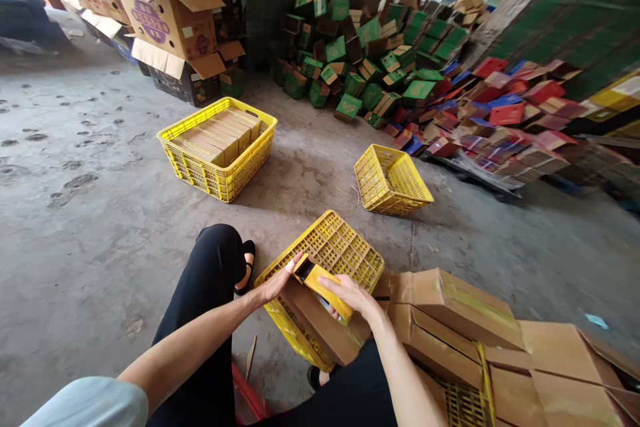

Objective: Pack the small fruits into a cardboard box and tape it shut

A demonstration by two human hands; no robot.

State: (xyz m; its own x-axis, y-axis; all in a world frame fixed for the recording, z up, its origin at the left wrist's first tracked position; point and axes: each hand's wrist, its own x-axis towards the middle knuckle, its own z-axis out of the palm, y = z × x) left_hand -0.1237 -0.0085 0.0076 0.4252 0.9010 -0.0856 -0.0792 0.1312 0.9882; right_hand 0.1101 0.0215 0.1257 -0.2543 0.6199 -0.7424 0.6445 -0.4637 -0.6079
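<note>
My right hand (347, 292) is wrapped round a yellow tape dispenser (320, 282) with a dark front end. The dispenser lies over a brown cardboard box (320, 323), which rests on an upturned yellow plastic crate (350, 247) between my knees. My left hand (274, 285) is stretched out flat at the box's far left end, its fingertips by the front of the dispenser. Whether those fingertips touch the dispenser or only the box, I cannot tell. The underside of the dispenser is mostly hidden.
Folded cardboard boxes (460, 307) are stacked close on my right. Ahead stand a yellow crate holding cartons (225, 183) and a smaller yellow crate (395, 197). Further back lie heaps of green boxes (367, 33) and red boxes (505, 113), with large cartons (173, 23) at left.
</note>
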